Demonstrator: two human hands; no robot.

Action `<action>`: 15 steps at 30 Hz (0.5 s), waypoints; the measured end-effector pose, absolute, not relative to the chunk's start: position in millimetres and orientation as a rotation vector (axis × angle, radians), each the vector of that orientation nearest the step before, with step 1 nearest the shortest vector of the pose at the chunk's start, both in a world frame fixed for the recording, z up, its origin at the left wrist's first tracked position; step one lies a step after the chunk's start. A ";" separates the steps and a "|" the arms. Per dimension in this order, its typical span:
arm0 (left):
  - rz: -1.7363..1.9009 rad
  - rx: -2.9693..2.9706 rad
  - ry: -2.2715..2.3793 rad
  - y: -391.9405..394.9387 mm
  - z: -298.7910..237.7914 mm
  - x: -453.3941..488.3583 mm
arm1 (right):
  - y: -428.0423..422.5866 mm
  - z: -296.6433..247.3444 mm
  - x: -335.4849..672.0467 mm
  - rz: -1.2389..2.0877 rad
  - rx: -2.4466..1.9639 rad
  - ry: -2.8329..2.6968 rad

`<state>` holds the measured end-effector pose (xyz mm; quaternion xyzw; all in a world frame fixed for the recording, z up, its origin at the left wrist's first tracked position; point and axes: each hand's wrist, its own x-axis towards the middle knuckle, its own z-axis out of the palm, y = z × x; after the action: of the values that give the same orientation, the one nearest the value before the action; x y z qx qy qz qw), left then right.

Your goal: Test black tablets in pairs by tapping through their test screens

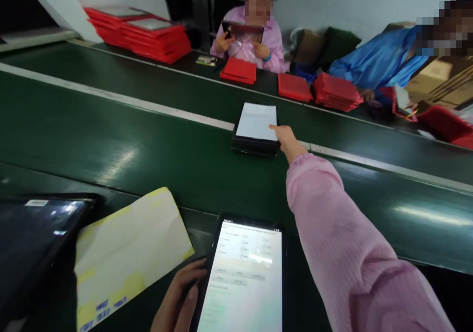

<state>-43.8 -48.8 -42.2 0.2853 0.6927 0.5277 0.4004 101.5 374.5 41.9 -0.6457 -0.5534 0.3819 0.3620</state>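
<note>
A tablet (242, 278) with a lit screen showing rows of checkboxes and buttons is in front of me, upright to my view. My left hand (183, 295) grips its left edge, the fingertips partly hidden behind it. Farther off, my right arm in a pink sleeve stretches over the green surface to a small dark stack of tablets (254, 146). There my right hand (288, 137) has its thumb on the pale screen of the top tablet (256, 117), the other fingers hidden at the right side.
A yellow-edged sheet of paper (133, 253) lies left, beside another dark tablet (33, 243). Across the green surface (177, 149) a person in pink (273, 36) holds a dark tablet. Red pouches (155, 39) are piled beyond; a person in blue (377, 58) is at right.
</note>
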 end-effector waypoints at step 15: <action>1.450 0.338 1.619 -51.7 -16.0 -24.1 | 18.2 54.2 220.0 0.382 -0.857 -2.355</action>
<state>-24.1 -51.7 -16.0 0.1370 0.6560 0.5873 0.4539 220.0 18.2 54.2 -0.3226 -0.8866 0.1439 0.2986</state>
